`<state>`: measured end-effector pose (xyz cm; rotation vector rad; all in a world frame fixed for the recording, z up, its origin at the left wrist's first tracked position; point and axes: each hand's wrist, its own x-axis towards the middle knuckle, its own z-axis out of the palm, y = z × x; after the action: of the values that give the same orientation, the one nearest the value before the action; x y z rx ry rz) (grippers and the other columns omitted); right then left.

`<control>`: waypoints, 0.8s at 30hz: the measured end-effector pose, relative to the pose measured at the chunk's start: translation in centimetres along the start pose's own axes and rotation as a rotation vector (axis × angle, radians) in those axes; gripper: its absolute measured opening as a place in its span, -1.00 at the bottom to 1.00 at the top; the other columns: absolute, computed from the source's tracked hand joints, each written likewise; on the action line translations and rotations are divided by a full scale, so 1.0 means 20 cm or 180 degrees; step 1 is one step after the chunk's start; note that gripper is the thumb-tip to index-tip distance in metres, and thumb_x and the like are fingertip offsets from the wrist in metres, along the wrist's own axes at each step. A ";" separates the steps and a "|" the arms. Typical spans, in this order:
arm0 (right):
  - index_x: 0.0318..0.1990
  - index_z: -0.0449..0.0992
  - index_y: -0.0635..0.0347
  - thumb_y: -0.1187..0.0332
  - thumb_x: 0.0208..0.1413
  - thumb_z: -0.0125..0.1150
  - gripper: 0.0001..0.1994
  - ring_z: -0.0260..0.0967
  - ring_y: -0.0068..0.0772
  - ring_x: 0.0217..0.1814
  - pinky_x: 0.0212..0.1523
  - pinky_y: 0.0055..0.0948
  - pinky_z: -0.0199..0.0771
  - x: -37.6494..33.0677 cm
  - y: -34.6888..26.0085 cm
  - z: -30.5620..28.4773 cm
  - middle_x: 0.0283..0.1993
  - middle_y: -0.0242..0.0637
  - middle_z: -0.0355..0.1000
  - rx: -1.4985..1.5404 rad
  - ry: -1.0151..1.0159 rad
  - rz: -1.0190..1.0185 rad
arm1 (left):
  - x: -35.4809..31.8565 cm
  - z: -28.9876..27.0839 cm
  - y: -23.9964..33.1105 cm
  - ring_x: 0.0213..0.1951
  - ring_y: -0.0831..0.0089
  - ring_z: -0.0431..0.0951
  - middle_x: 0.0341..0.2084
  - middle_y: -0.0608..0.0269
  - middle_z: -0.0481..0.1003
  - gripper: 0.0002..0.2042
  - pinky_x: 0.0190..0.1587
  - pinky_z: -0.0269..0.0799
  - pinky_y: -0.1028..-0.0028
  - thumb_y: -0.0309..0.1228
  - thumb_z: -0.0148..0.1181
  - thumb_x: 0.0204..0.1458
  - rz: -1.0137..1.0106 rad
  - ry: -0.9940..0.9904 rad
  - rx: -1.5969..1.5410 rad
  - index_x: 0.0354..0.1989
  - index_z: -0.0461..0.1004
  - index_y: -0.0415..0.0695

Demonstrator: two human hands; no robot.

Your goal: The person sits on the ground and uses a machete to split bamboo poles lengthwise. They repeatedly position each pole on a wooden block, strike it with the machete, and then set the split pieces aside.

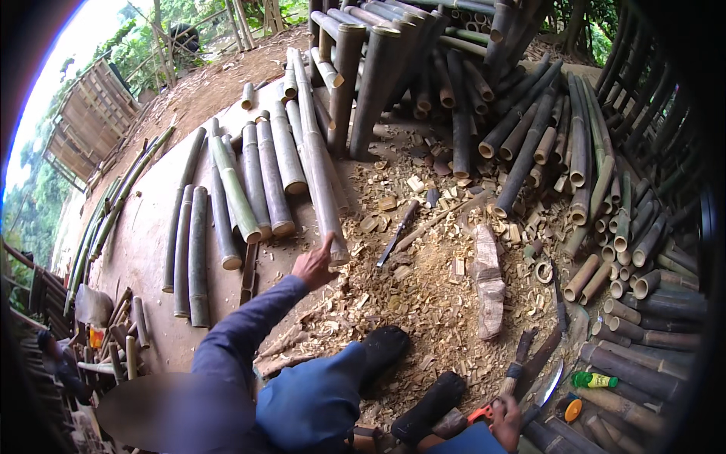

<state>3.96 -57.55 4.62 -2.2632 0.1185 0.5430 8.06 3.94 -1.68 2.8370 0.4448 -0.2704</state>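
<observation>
Two bare hands, head view. Left hand (314, 266): at the near end of one long bamboo pole (318, 166), touching. Pole, location: left of centre, lying lengthwise from the near end to the far side, at the right edge of a spread of cut bamboo lengths (238, 189).

Progress, by judgement: many lengths apparently cut already, with squared, hollow ends at left and in the large bamboo stack (635, 340) at right; a thick litter of wood chips (423, 295) between, suggesting much chopping done. Long pole apparently whole, longer than most neighbours, with no blade on it. Amount left: cannot tell.

Left arm: in a dark blue sleeve, stretched out from the near left toward centre. Index finger extended toward the far side along the pole; remaining fingers partly hidden, so cannot tell whether gripping or only resting there.

Right hand: (505, 424) low at the near right, well apart from the left, close to the body; fingers curled, apparently gripping an orange-handled tool (479, 414). Working end of the tool: too unclear to tell. Just right of the hand: one curved knife blade (550, 387), pointing far.
</observation>
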 end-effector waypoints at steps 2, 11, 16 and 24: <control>0.14 0.52 0.35 0.33 0.29 0.18 -0.65 0.57 -0.19 -0.23 -0.15 -0.26 0.53 0.08 -0.07 0.00 -0.25 -0.02 0.58 -0.0311 0.0266 -0.0294 | 0.18 0.00 0.04 -0.48 -0.14 0.63 -0.49 -0.22 0.56 -0.05 -0.44 0.56 0.00 -0.15 0.43 0.04 -0.0083 0.0068 0.0119 0.49 -0.06 -0.14; 0.18 0.52 0.29 0.28 0.30 0.26 -0.62 0.64 -0.11 -0.21 -0.15 -0.21 0.59 0.22 -0.18 0.34 -0.20 -0.04 0.64 -0.0348 -0.0671 -0.0355 | 0.80 0.01 -0.25 -0.08 -0.22 0.65 -0.24 -0.41 0.60 -0.35 -0.04 0.56 -0.03 -0.34 0.32 0.12 -0.1140 0.0952 -0.0447 0.37 0.18 -0.11; 0.15 0.55 0.18 0.18 0.28 0.27 -0.61 0.62 -0.06 -0.21 -0.15 -0.16 0.58 0.27 -0.24 0.46 -0.23 -0.11 0.63 -0.0256 -0.1061 -0.0527 | 0.79 0.05 -0.54 -0.09 -0.02 0.70 -0.15 -0.20 0.65 -0.58 -0.04 0.60 0.12 -0.40 0.35 0.06 -0.0595 0.1097 -0.0736 0.13 0.52 -0.13; 0.03 0.60 0.24 0.16 0.27 0.28 -0.65 0.61 -0.05 -0.24 -0.19 -0.20 0.55 0.36 -0.15 0.32 -0.30 -0.05 0.60 -0.0630 -0.0100 -0.0037 | 0.35 0.33 0.12 -0.36 0.18 0.65 -0.39 -0.01 0.62 -0.67 -0.27 0.51 0.21 -0.23 0.43 0.09 -0.0310 0.0940 -0.1560 -0.17 0.53 -0.22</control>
<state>8.98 -50.16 -0.19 -2.4444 0.0368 0.6067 14.40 1.74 -8.85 2.3777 0.6130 0.2188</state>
